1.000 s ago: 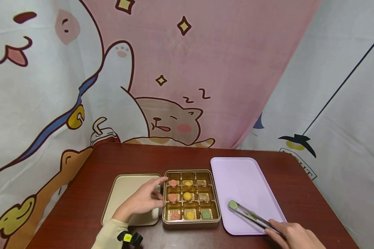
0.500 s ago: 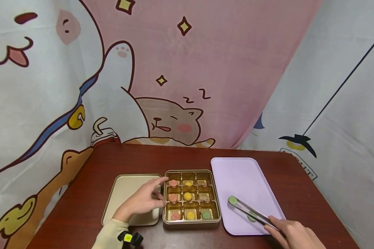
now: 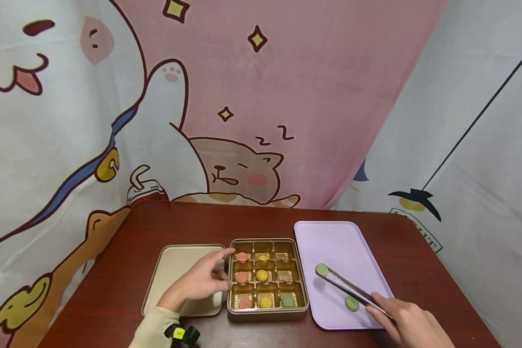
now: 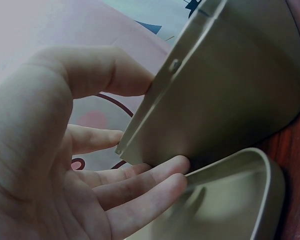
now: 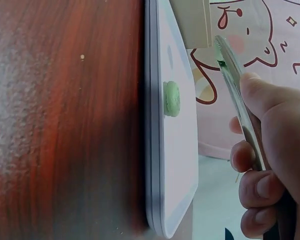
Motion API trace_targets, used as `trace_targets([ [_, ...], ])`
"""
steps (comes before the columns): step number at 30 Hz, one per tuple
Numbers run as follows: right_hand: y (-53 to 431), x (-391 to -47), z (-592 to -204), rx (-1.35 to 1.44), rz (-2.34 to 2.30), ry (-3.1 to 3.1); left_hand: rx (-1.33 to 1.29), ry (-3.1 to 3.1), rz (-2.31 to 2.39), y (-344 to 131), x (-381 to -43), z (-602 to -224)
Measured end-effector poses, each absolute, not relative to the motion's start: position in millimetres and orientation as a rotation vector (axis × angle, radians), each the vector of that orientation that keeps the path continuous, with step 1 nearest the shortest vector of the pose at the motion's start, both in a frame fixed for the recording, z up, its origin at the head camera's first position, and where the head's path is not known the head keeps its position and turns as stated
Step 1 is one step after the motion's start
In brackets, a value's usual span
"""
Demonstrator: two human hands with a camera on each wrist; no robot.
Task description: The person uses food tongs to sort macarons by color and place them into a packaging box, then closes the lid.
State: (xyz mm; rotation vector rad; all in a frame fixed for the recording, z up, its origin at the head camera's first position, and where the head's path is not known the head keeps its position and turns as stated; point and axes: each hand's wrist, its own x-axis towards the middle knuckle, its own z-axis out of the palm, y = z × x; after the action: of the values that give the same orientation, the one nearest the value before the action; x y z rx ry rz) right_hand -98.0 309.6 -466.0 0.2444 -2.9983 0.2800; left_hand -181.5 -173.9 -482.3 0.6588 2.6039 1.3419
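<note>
My right hand (image 3: 411, 323) grips metal tongs (image 3: 352, 289), their tips pinching a round green cookie (image 3: 322, 270) above the lilac tray (image 3: 330, 241). A second green cookie (image 3: 352, 303) lies on the tray under the tongs; the right wrist view shows this cookie (image 5: 172, 99) from the side. My left hand (image 3: 200, 278) rests its thumb and fingertips along the left side of a gold square tin (image 3: 267, 314). Inside its divided insert are pink cookies on the left, yellow ones in the middle column, and one green cookie (image 3: 288, 300) at front right.
A gold tin lid (image 3: 184, 256) lies left of the tin, partly under my left hand. The dark red wooden table (image 3: 261, 222) ends at a cartoon-printed curtain (image 3: 322, 96). The tray's raised rim stands close by the tin's right side.
The tongs have lifted the green cookie up and slightly left over the tray, uncovering the second green cookie. My left hand has stayed at the tin.
</note>
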Motion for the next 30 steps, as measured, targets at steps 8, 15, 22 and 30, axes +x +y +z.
trace_targets([
  [8, 305, -99, -465, 0.324, 0.255, -2.891, 0.671, 2.61, 1.34, -174, -182, -483],
  [15, 300, -103, -463, 0.352, 0.307, -2.895, 0.677, 2.607, 1.344, -174, -182, -483],
  [22, 289, -109, -464, 0.493, 0.306, -2.783, 0.668, 2.61, 1.328, -175, -182, -484],
  [30, 279, -117, -467, 0.676, 0.313, -2.644, 0.669, 2.613, 1.328, -175, -183, -484],
])
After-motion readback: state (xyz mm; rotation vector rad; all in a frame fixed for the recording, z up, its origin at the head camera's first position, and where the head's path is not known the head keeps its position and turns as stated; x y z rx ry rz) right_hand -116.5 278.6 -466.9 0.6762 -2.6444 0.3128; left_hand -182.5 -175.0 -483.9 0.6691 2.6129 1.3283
